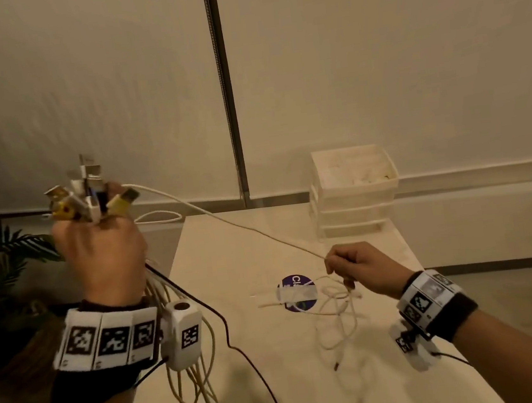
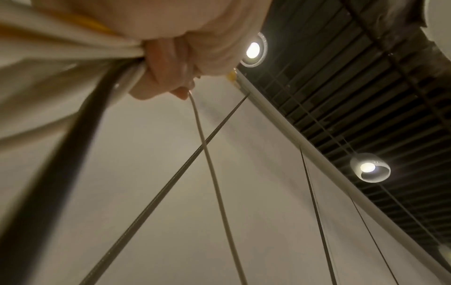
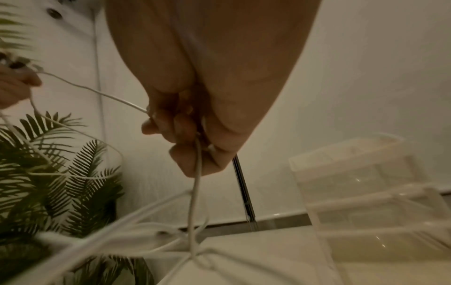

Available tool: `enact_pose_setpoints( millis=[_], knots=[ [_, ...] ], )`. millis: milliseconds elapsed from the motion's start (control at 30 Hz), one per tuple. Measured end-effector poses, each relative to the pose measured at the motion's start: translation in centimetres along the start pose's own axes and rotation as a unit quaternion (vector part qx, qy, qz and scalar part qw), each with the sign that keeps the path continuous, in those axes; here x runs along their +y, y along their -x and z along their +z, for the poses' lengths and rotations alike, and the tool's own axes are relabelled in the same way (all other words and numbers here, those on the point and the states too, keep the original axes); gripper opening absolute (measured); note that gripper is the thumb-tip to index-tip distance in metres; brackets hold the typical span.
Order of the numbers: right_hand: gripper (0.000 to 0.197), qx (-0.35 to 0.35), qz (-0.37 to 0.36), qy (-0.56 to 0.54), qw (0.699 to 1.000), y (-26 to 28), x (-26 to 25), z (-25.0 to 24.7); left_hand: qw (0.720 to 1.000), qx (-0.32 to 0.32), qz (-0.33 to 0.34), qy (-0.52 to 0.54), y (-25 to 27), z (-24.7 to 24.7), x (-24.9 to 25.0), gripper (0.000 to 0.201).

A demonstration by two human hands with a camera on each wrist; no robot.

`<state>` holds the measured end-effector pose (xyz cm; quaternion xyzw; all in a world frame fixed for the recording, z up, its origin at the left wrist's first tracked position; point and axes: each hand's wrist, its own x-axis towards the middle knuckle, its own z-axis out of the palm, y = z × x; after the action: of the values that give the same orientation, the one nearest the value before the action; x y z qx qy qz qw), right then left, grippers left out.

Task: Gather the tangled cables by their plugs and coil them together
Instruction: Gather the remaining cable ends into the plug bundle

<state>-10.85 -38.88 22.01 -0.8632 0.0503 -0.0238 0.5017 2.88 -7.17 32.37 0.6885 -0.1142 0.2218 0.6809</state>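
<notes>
My left hand (image 1: 103, 243) is raised at the left and grips a bunch of cable plugs (image 1: 86, 195) that stick up out of the fist. Their white cables (image 1: 196, 385) and one black cable hang below my wrist. In the left wrist view the curled fingers (image 2: 168, 63) clamp the cable bundle (image 2: 73, 48). One white cable (image 1: 227, 224) runs taut from the plugs down to my right hand (image 1: 358, 265), which pinches it above the table (image 1: 231, 261). Below that hand dangles a loose white tangle (image 1: 336, 309). The right wrist view shows the fingers (image 3: 180, 123) curled round the cable (image 3: 197, 173).
A stack of clear plastic drawers (image 1: 354, 191) stands at the table's back right. A purple round sticker (image 1: 296, 292) with tape lies mid-table. A green plant (image 1: 3, 264) sits left of the table. A dark vertical pole (image 1: 229, 106) runs down the wall behind.
</notes>
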Motion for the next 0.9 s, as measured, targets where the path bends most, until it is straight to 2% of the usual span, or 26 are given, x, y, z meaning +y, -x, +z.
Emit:
enact_pose_setpoints(
  millis=[67,100,167,200,267,300,333,400,467,567,667,767,900],
  knots=[
    [0.027,0.028,0.020,-0.034,0.999,0.0,0.4,0.4,0.995,0.020,0.035,-0.088,1.2,0.6,1.1,0.015],
    [0.028,0.045,0.028,-0.059,0.997,-0.1,0.1,0.6,0.996,-0.003,0.033,-0.086,1.7,1.0,1.4,0.014],
    [0.028,0.065,0.023,-0.072,0.995,-0.4,-0.7,0.5,0.988,-0.050,0.072,-0.128,2.6,2.0,2.0,0.009],
    [0.029,0.065,0.016,-0.057,0.996,-0.6,-1.2,0.3,0.981,-0.064,0.098,-0.154,3.2,2.5,2.5,0.014],
    [0.029,0.067,0.003,-0.006,0.998,-0.8,-2.2,-0.2,0.978,-0.104,0.127,-0.130,4.3,3.7,3.0,0.048],
    [0.029,0.073,-0.001,0.016,0.997,-0.8,-2.7,-0.5,0.975,-0.121,0.145,-0.120,4.8,4.1,3.2,0.058],
    [0.029,0.082,-0.003,0.030,0.996,-0.8,-3.2,-0.8,0.969,-0.135,0.169,-0.122,5.2,4.6,3.1,0.060],
    [0.028,0.098,-0.005,0.047,0.994,-0.6,-4.2,-1.3,0.959,-0.172,0.186,-0.129,5.7,5.5,3.3,0.048],
    [0.029,0.092,-0.016,0.087,0.992,-0.3,-5.5,-2.0,0.947,-0.245,0.156,-0.137,6.1,6.4,3.5,0.040],
    [0.028,0.095,-0.051,0.128,0.986,-0.2,-7.9,-3.0,0.919,-0.336,0.118,-0.171,7.3,8.2,3.4,0.041],
    [0.024,0.066,-0.091,0.163,0.980,-0.1,-9.9,-3.4,0.905,-0.361,0.115,-0.191,8.2,9.7,3.2,0.035],
    [0.018,0.053,-0.115,0.161,0.979,0.1,-10.4,-3.1,0.909,-0.347,0.113,-0.203,8.3,10.0,2.9,0.028],
    [0.015,0.074,-0.134,0.117,0.981,0.2,-9.3,-2.8,0.887,-0.390,0.098,-0.228,8.1,9.6,2.4,0.026]
  ],
)
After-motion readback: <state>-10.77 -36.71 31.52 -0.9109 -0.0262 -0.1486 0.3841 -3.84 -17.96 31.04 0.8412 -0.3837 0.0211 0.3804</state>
